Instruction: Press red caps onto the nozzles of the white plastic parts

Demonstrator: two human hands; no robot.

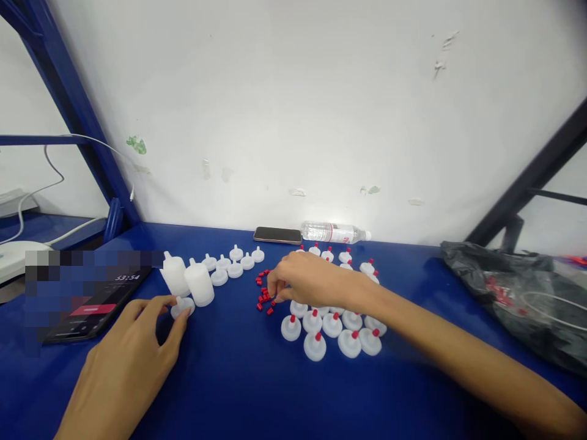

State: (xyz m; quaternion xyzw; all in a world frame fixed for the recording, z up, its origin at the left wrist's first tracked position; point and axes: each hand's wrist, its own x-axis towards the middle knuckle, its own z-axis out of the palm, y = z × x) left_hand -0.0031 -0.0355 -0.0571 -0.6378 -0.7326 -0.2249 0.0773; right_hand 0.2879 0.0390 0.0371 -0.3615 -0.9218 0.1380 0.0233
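Observation:
Between the thumb and index finger of my left hand (132,342) is a white nozzle cap (183,307), held low over the blue table with its spout upward. Two white squeeze bottles (200,284) stand just beyond it. My right hand (305,278) reaches across to a scatter of small red tip caps (265,294). Its fingers are bent together at the pile's right edge, and what they pinch is hidden. Several white nozzle caps with red tips (315,346) lie around and under my right forearm. Nozzle caps without red tips (235,269) sit behind the bottles.
A phone with a lit screen (98,305) lies on the left. Against the wall are a second phone (277,235) and a clear plastic bottle (334,232) on its side. A black plastic bag (509,299) rests at the right. Blue frame posts (87,116) flank the table (238,379).

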